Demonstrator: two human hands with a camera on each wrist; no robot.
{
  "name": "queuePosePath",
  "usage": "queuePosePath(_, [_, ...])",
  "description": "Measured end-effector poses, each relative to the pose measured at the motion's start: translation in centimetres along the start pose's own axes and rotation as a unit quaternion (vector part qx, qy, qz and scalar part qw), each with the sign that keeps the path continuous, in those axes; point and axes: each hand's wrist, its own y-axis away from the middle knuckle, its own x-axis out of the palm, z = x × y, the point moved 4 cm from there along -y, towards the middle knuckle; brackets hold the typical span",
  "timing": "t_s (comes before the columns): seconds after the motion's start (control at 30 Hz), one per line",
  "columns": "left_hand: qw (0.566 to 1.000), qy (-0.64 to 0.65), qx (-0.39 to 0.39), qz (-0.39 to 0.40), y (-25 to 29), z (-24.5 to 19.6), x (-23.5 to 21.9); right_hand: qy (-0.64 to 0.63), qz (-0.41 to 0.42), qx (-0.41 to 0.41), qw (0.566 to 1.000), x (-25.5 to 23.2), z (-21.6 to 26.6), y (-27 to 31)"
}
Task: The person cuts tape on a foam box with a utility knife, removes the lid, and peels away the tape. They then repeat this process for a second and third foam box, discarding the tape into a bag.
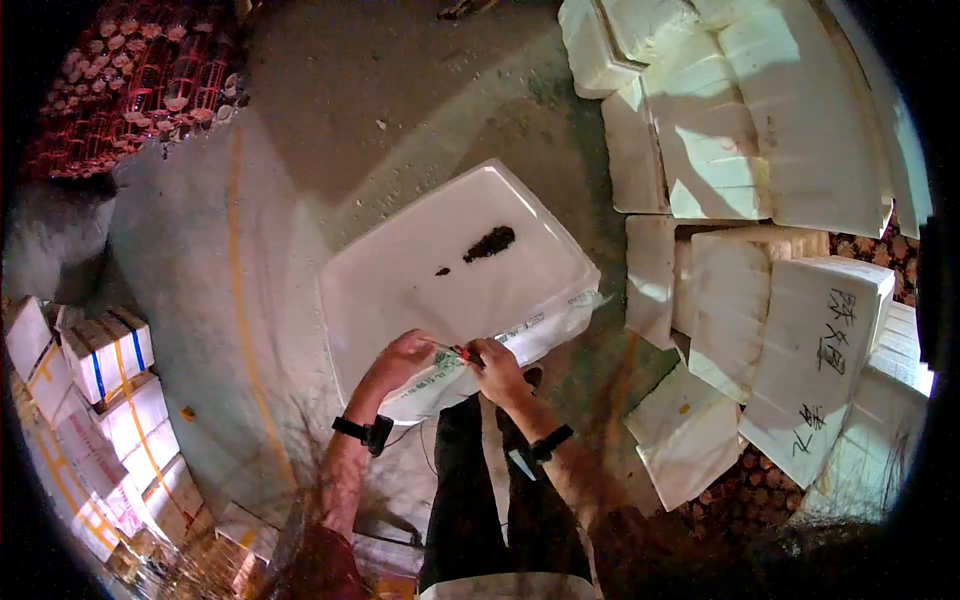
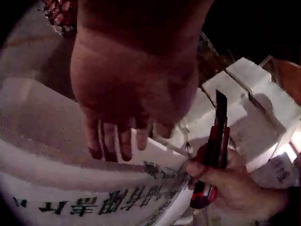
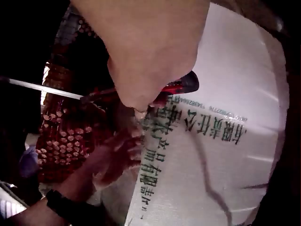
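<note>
A large white box stands in front of me, with green printed characters along its near side and a dark patch on top. At its near edge, my right hand grips a red and black box cutter with its blade extended. My left hand is beside it at the same edge. In the left wrist view its fingers reach down fairly straight over the edge. The right wrist view shows the cutter crossing under my right hand, partly hidden by it.
White foam boxes are stacked at the right, one with black handwriting. Strapped cartons stand at the lower left. Red net bundles fill the upper left. A yellow line runs along the concrete floor.
</note>
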Motion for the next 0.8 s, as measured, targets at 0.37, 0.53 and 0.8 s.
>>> queuePosePath(0.37, [0.969, -0.239, 0.037, 0.055, 0.0, -0.3, 1.5, -0.218, -0.165, 0.182, 0.945, -1.1, -0.9, 1.3])
queuePosePath(0.53, [0.949, -0.312, -0.044, -0.004, -0.2, -1.0, 2.1, -0.269, -0.205, 0.169, 0.926, -1.7, -0.7, 1.2])
queuePosePath(0.8, [0.979, -0.201, -0.012, 0.021, -2.3, -2.6, 1.4, -0.230, -0.173, 0.150, 0.946, -3.7, -2.3, 2.5])
